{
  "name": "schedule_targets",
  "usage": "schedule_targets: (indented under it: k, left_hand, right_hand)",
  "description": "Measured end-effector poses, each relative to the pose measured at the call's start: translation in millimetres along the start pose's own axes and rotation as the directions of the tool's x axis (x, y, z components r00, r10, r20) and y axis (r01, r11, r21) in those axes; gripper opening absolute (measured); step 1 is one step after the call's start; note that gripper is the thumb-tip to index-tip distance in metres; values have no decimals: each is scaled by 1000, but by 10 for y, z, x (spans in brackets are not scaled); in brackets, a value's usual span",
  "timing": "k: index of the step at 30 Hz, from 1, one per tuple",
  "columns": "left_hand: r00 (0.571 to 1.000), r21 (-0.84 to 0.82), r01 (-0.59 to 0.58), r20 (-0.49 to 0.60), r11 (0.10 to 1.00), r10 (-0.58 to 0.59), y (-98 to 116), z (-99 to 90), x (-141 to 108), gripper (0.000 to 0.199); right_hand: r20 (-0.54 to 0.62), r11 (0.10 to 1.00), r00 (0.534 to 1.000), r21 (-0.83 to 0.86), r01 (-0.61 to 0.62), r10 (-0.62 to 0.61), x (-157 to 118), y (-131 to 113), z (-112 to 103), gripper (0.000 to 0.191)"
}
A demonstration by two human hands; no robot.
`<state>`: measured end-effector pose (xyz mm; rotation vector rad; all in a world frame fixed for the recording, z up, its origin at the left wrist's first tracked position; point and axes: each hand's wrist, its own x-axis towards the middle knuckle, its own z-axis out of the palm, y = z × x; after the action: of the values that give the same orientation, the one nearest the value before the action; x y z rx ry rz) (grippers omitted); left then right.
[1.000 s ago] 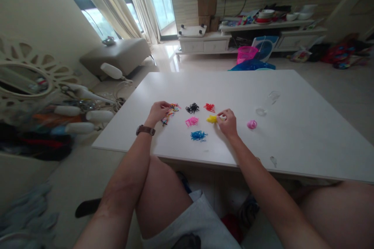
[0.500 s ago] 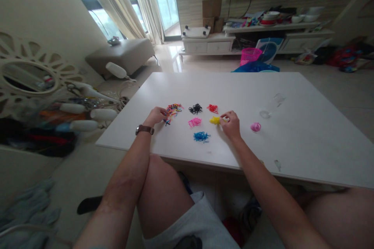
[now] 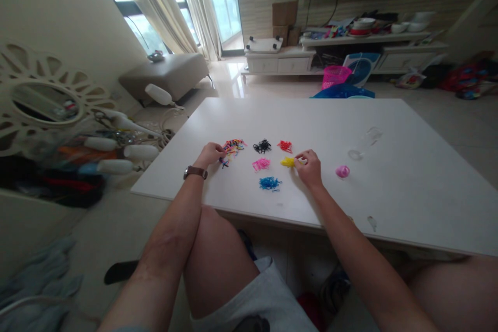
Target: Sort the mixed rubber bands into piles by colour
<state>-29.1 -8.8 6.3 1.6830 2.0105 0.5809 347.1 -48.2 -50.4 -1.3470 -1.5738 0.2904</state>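
My left hand, with a brown-strapped watch on the wrist, rests at the near left side of a pile of mixed-colour small rubber bands. Its fingers are bent together at the pile; whatever lies between the tips is hidden. My right hand has thumb and fingers closed on the right edge of a yellow pile of rubber bands. Between the hands lie separate piles of black bands, pink bands and blue bands. Red bands sit just beyond the yellow pile.
To the right on the white table are a round pink object, a clear tube-like container and a small clear piece near the front edge. Beyond the far edge stands a pink basket.
The view has shifted slightly, so everything appears a little farther right and lower. Both hands stay at the same piles, with no clear change in the bands.
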Motion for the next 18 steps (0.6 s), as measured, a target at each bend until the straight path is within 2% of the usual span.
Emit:
schedule_targets:
  k: [5,12,15,18]
  left_hand:
    - [998,-5,-44,-52,999,43,5,2,14,16]
    - [994,-35,-47,-98,998,43,49,-8,8,16]
    - [992,-150,-54,-121,987,36,61,-1,-4,14]
    - [992,-419,-26,-120,908,-27,79,37,-17,13]
  right_hand:
    - [4,1000,1000,0,-2,2,-3,6,3,5]
    - [4,1000,1000,7,-5,5,-4,-6,-2,6]
    - [3,1000,1000,11,-8,8,-5,-5,-3,6]
    - [9,1000,1000,7,-10,10,-5,-4,-5,5]
